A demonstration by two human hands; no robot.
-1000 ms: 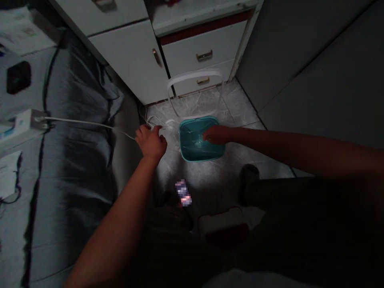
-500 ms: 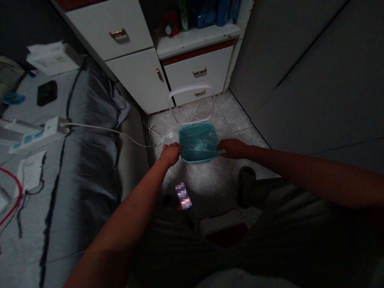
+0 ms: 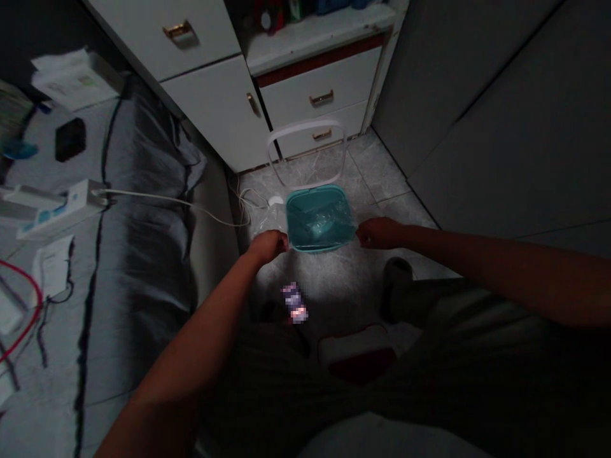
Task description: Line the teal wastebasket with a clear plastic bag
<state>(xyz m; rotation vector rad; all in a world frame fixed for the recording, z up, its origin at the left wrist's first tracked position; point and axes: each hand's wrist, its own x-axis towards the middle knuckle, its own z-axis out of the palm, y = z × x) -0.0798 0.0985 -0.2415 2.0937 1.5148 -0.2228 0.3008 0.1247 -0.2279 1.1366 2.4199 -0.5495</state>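
A teal bin (image 3: 319, 193) stands on the tiled floor with its mouth facing up. Thin clear plastic, a bag liner (image 3: 321, 224), lies inside it and spreads over its rim. My left hand (image 3: 270, 246) is closed on the bag's edge at the bin's near left corner. At the near right corner my right hand (image 3: 379, 233) pinches the bag's other side. Behind the bin, a white hoop-shaped frame (image 3: 344, 152) stands upright, seemingly the bin's raised lid ring.
A white cabinet (image 3: 214, 108) with drawers stands beyond the bin. On the left is a grey-covered bed (image 3: 143, 254) with a power strip (image 3: 67, 207), whose cord (image 3: 176, 201) runs to the floor. A lit, blurred phone-like thing (image 3: 294, 303) sits nearer me. Grey panels (image 3: 501, 146) rise at right.
Both hands have moved outward from over the rim to just outside the bin's corners, drawing the plastic with them. The view has shifted slightly.
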